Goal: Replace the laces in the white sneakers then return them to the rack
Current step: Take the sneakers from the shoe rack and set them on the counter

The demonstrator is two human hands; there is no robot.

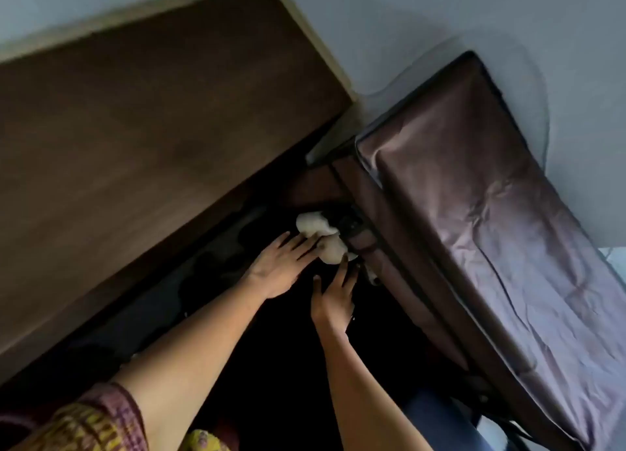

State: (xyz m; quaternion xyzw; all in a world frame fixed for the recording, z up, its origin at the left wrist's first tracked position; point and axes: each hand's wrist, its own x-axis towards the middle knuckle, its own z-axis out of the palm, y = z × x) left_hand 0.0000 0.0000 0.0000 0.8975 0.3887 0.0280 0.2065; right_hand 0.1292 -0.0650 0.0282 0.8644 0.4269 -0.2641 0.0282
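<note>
My left hand (276,269) lies flat with straight fingers on top of the white sneakers (321,239). It presses them and does not curl round them. My right hand (333,300) is just below them, fingers straight too, with the tips touching the near end of the pair. So neither grip is closed on anything.

The sneakers sit side by side at the dark open front of the rack (474,213), the tall one with a brown cloth cover. They lie up and to the right of both hands. My left hand is nearer, as it is already on them. I think their long way runs from my hands in toward the rack, but it is too dark and blurry to tell toes from heels. A brown wooden board (152,111) leans on the left.

I think the next job is a push inward.
</note>
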